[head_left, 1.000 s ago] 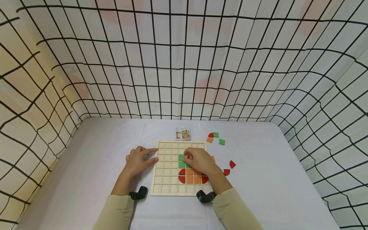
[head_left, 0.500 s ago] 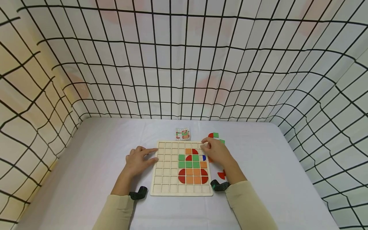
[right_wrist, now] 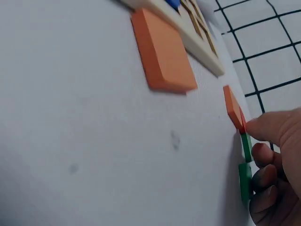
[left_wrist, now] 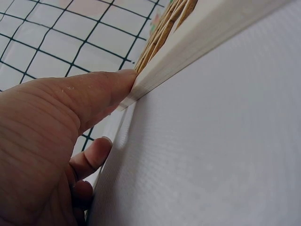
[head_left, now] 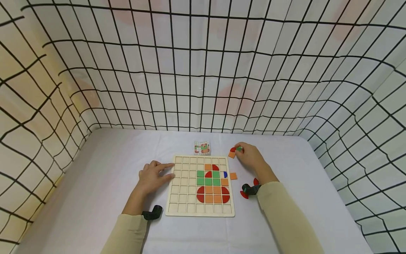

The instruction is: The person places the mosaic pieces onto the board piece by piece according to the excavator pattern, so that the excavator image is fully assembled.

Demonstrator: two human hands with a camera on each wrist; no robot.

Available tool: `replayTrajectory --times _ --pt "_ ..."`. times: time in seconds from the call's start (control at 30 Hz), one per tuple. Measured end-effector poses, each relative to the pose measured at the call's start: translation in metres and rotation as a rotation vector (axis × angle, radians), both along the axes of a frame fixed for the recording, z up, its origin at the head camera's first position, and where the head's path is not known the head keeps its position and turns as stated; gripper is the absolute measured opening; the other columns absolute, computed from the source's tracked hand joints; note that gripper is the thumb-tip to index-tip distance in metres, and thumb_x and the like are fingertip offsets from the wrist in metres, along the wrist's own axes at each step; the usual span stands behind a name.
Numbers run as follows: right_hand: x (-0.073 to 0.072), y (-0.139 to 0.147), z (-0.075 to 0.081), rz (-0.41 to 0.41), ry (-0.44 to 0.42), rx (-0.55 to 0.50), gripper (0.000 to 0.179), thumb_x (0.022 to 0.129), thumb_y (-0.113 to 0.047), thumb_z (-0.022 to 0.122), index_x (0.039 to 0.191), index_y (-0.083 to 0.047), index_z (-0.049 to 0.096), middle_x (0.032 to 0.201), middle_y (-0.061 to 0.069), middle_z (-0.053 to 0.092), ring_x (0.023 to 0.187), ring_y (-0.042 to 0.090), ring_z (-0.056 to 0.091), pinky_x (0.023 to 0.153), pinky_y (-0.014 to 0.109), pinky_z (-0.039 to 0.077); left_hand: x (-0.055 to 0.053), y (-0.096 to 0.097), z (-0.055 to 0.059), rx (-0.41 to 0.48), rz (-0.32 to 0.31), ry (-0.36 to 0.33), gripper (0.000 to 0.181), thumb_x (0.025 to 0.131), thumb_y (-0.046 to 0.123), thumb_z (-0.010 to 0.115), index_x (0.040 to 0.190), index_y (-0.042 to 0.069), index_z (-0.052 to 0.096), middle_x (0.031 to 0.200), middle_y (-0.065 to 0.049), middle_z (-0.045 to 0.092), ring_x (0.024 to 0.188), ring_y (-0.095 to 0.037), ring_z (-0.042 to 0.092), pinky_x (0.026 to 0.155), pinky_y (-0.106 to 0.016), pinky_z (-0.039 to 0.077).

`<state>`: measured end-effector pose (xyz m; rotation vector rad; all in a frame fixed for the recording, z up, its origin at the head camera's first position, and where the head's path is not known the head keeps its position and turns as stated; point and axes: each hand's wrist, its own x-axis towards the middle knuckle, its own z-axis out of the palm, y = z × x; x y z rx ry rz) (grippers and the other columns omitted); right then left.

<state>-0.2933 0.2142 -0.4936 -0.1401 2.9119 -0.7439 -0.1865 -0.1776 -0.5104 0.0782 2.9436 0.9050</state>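
A pale wooden grid board (head_left: 184, 208) lies on the white table. Green, orange and red flat pieces and one small blue piece (head_left: 225, 174) sit in its right-hand cells. My left hand (head_left: 150, 179) touches the board's left edge with thumb and forefinger extended; in the left wrist view the thumb (left_wrist: 101, 87) meets the wooden side. Beyond the board's far right corner, my right hand (head_left: 252, 157) has thumb and fingertips at a green square tile (head_left: 239, 149). Whether they pinch it is unclear. Beside it lie a red quarter-circle piece (head_left: 233, 150) and an orange tile (head_left: 232, 155).
A small pattern card (head_left: 202, 148) stands behind the board. Another orange tile (head_left: 233, 176) lies by its right edge. Red pieces (head_left: 244, 194) are partly hidden under the right wrist camera (head_left: 250, 189). Black wire mesh (head_left: 203, 75) surrounds the table.
My right hand has moved from over the board, past its far right corner, to the loose tiles. The pieces it covered on the board now show. The left hand stays at the edge.
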Motion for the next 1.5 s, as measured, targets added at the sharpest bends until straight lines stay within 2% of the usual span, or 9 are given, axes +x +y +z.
replayTrajectory --times 0.2,0.27,0.33,0.43,0.6,0.9,1.2,1.5 --pt "-0.01 0.002 -0.002 0.03 -0.066 0.038 0.039 0.1 -0.027 0.058 0.137 -0.015 0.061 0.12 0.015 0.065 0.107 0.031 0.055 0.099 0.051 0.048 0.0 0.001 0.001 0.002 -0.004 0.002 0.048 0.092 0.047 0.072 0.136 0.031 0.067 0.118 -0.01 0.058 0.098 -0.025 0.047 0.081 -0.046 0.03" --pt "-0.012 0.003 -0.005 0.034 -0.071 0.039 0.038 0.101 -0.029 0.059 0.137 -0.015 0.061 0.125 0.015 0.065 0.111 0.032 0.055 0.103 0.051 0.048 0.0 0.001 0.001 0.003 -0.003 -0.001 0.048 0.092 0.047 0.072 0.136 0.031 0.067 0.118 -0.01 0.058 0.097 -0.025 0.046 0.081 -0.046 0.029" --pt "-0.012 0.004 -0.007 0.034 -0.07 0.036 0.037 0.102 -0.029 0.06 0.136 -0.015 0.061 0.124 0.014 0.065 0.111 0.031 0.055 0.102 0.05 0.049 0.0 0.001 0.001 0.004 -0.002 -0.001 0.048 0.092 0.047 0.073 0.136 0.031 0.067 0.117 -0.01 0.058 0.096 -0.025 0.046 0.08 -0.045 0.029" --pt "-0.013 0.005 -0.009 0.048 -0.068 0.042 0.035 0.102 -0.031 0.061 0.133 -0.016 0.061 0.11 0.012 0.064 0.101 0.028 0.055 0.092 0.044 0.05 0.0 0.001 0.001 0.002 0.002 0.0 0.047 0.091 0.047 0.073 0.136 0.031 0.068 0.116 -0.009 0.058 0.095 -0.025 0.046 0.079 -0.045 0.029" --pt "-0.013 0.007 -0.01 0.092 -0.069 0.062 0.031 0.102 -0.033 0.061 0.128 -0.017 0.061 0.09 0.007 0.056 0.084 0.024 0.052 0.077 0.039 0.042 0.0 0.0 0.0 0.006 0.002 -0.007 0.048 0.091 0.047 0.073 0.136 0.032 0.067 0.116 -0.009 0.057 0.095 -0.025 0.045 0.08 -0.045 0.029" --pt "-0.003 0.004 -0.007 0.114 -0.088 0.085 0.03 0.103 -0.033 0.059 0.128 -0.017 0.058 0.093 0.007 0.059 0.09 0.025 0.054 0.083 0.043 0.046 0.0 0.001 -0.001 0.001 0.0 0.0 0.048 0.091 0.048 0.073 0.136 0.031 0.067 0.116 -0.009 0.058 0.096 -0.025 0.046 0.081 -0.046 0.029" --pt "0.015 0.002 -0.001 0.142 -0.121 0.085 0.028 0.103 -0.031 0.06 0.125 -0.013 0.058 0.078 0.004 0.055 0.074 0.02 0.052 0.069 0.034 0.043 -0.001 0.0 -0.003 -0.003 0.004 0.003 0.048 0.091 0.048 0.073 0.136 0.031 0.068 0.116 -0.009 0.058 0.096 -0.025 0.046 0.08 -0.046 0.03" --pt "0.028 0.003 0.003 0.138 -0.139 0.064 0.03 0.103 -0.03 0.059 0.125 -0.01 0.056 0.075 0.003 0.054 0.071 0.019 0.052 0.065 0.032 0.042 -0.001 0.0 -0.002 -0.006 0.001 0.009 0.048 0.091 0.048 0.072 0.136 0.031 0.067 0.117 -0.01 0.059 0.095 -0.025 0.046 0.079 -0.045 0.029"
